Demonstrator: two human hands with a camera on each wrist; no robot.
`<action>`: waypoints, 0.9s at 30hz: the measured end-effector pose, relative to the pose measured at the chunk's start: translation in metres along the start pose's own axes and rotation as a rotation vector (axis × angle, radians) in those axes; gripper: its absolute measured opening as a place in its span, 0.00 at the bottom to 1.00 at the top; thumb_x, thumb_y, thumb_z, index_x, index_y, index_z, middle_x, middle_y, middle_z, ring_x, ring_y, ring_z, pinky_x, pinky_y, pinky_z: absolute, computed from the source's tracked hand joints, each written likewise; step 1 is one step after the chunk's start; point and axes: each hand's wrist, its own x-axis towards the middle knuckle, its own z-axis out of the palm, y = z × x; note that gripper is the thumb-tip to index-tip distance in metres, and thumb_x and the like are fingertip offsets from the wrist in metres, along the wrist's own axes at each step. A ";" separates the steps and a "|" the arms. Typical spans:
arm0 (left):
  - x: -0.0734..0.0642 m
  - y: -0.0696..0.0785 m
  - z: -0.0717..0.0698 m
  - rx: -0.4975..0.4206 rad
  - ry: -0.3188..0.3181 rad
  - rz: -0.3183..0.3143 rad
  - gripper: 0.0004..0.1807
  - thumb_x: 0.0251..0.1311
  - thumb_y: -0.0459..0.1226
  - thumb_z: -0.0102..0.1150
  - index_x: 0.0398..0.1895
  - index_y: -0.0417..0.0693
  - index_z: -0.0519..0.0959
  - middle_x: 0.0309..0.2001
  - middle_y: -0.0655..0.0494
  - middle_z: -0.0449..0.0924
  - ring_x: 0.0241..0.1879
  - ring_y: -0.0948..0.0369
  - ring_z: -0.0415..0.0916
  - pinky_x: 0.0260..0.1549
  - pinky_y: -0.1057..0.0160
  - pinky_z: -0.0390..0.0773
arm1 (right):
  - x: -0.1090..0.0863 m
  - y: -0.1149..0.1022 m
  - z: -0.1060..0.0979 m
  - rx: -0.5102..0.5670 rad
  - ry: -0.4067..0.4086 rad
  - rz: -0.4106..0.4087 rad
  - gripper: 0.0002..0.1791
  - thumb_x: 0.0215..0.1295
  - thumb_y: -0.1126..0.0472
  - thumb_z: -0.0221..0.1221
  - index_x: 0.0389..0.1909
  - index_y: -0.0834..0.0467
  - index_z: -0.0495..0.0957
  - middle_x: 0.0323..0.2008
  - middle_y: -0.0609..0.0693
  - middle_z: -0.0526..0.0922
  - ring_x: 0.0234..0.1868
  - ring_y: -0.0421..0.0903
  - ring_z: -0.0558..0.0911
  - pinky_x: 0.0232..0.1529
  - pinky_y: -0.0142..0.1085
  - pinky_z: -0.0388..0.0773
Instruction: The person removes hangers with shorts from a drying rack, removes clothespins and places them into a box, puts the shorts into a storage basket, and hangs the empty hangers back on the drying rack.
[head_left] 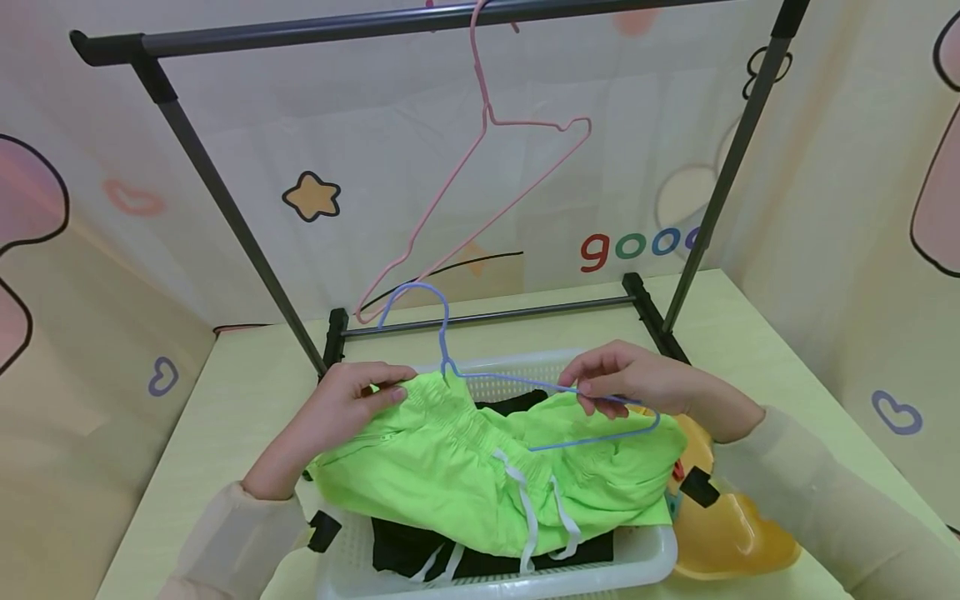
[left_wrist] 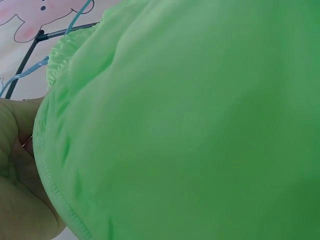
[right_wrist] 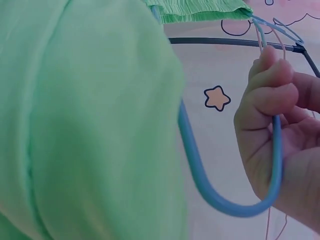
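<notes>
Bright green shorts [head_left: 450,467] with white drawstrings are spread over a white basket. My left hand [head_left: 363,396] pinches the left end of their waistband between thumb and fingers. A blue hanger [head_left: 510,379] has its left part tucked inside the waistband, hook pointing up. With curled fingers my right hand [head_left: 622,379] grips the hanger's upper arm near its right end, which sticks out over the shorts. In the right wrist view the blue hanger's rounded end [right_wrist: 240,209] curves below the hand, beside the green cloth. The cloth fills most of the left wrist view.
The white basket [head_left: 656,554] holds a black garment [head_left: 397,546] with white strings. Behind it stands a black rack [head_left: 300,37] with a pink hanger [head_left: 465,158] on its bar. A yellow, glossy object [head_left: 742,542] lies right of the basket on the pale table [head_left: 195,467].
</notes>
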 end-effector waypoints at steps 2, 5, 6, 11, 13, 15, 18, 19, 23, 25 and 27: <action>0.000 0.000 0.000 -0.008 0.005 0.003 0.13 0.54 0.31 0.56 0.44 0.41 0.79 0.42 0.48 0.80 0.31 0.66 0.73 0.26 0.70 0.72 | -0.001 -0.001 0.000 -0.015 0.020 -0.009 0.09 0.65 0.66 0.46 0.41 0.59 0.74 0.21 0.45 0.74 0.16 0.39 0.66 0.19 0.26 0.66; 0.000 0.000 0.001 -0.013 0.012 0.007 0.13 0.54 0.31 0.56 0.44 0.42 0.79 0.42 0.49 0.80 0.32 0.66 0.74 0.26 0.70 0.72 | -0.003 -0.004 -0.001 -0.047 0.040 -0.029 0.10 0.65 0.66 0.46 0.40 0.56 0.75 0.20 0.44 0.73 0.15 0.39 0.65 0.17 0.26 0.65; 0.000 0.001 0.001 -0.017 0.014 0.008 0.13 0.54 0.31 0.56 0.44 0.43 0.79 0.42 0.49 0.80 0.32 0.66 0.74 0.26 0.70 0.72 | -0.004 -0.005 -0.001 -0.059 0.042 -0.039 0.10 0.65 0.66 0.46 0.40 0.56 0.75 0.20 0.43 0.73 0.15 0.40 0.65 0.17 0.27 0.64; -0.001 0.002 0.001 -0.042 0.029 0.008 0.12 0.53 0.32 0.57 0.42 0.43 0.80 0.41 0.49 0.81 0.30 0.69 0.74 0.25 0.70 0.72 | -0.008 -0.008 -0.004 -0.091 0.046 -0.058 0.11 0.65 0.67 0.46 0.40 0.55 0.76 0.19 0.43 0.72 0.14 0.42 0.63 0.15 0.28 0.63; -0.001 0.002 0.001 -0.049 0.037 0.010 0.12 0.53 0.31 0.57 0.41 0.43 0.80 0.40 0.49 0.81 0.29 0.70 0.74 0.25 0.70 0.72 | -0.010 -0.009 -0.005 -0.094 0.047 -0.057 0.10 0.65 0.67 0.46 0.40 0.56 0.75 0.19 0.44 0.71 0.14 0.43 0.63 0.15 0.29 0.63; -0.001 0.001 0.002 -0.045 0.046 0.010 0.11 0.52 0.31 0.58 0.41 0.44 0.81 0.39 0.50 0.82 0.29 0.70 0.75 0.26 0.70 0.73 | -0.012 -0.010 -0.007 -0.092 0.044 -0.061 0.11 0.64 0.68 0.46 0.39 0.56 0.76 0.19 0.45 0.71 0.13 0.44 0.62 0.14 0.30 0.62; -0.001 -0.001 0.002 -0.045 0.055 0.005 0.11 0.52 0.32 0.58 0.40 0.46 0.81 0.38 0.52 0.82 0.32 0.68 0.76 0.28 0.71 0.74 | -0.016 -0.010 -0.011 -0.071 0.021 -0.096 0.12 0.64 0.70 0.44 0.39 0.57 0.75 0.19 0.46 0.71 0.13 0.46 0.61 0.12 0.33 0.58; -0.002 -0.001 0.001 -0.045 0.058 0.003 0.11 0.52 0.32 0.58 0.40 0.46 0.81 0.38 0.52 0.82 0.33 0.68 0.77 0.28 0.70 0.74 | -0.017 -0.011 -0.013 -0.063 0.013 -0.108 0.13 0.64 0.71 0.44 0.39 0.57 0.76 0.18 0.46 0.71 0.12 0.46 0.60 0.11 0.34 0.57; -0.003 -0.003 0.000 -0.057 0.059 -0.010 0.10 0.52 0.32 0.58 0.39 0.46 0.81 0.38 0.52 0.82 0.34 0.68 0.76 0.29 0.71 0.74 | -0.025 -0.012 -0.020 -0.052 -0.014 -0.153 0.15 0.64 0.73 0.42 0.40 0.56 0.75 0.18 0.50 0.68 0.12 0.49 0.57 0.11 0.37 0.52; -0.004 -0.004 0.000 -0.056 0.058 -0.012 0.10 0.52 0.33 0.58 0.39 0.46 0.81 0.38 0.52 0.82 0.32 0.69 0.76 0.28 0.71 0.73 | -0.029 -0.013 -0.024 -0.060 -0.019 -0.165 0.16 0.64 0.74 0.42 0.41 0.56 0.75 0.18 0.52 0.67 0.12 0.49 0.57 0.11 0.37 0.52; -0.003 -0.005 0.000 -0.054 0.054 -0.014 0.10 0.52 0.33 0.58 0.39 0.46 0.81 0.38 0.52 0.82 0.31 0.71 0.75 0.27 0.71 0.73 | -0.033 -0.014 -0.027 -0.072 -0.016 -0.172 0.17 0.64 0.74 0.41 0.41 0.56 0.75 0.18 0.53 0.66 0.12 0.49 0.56 0.10 0.37 0.52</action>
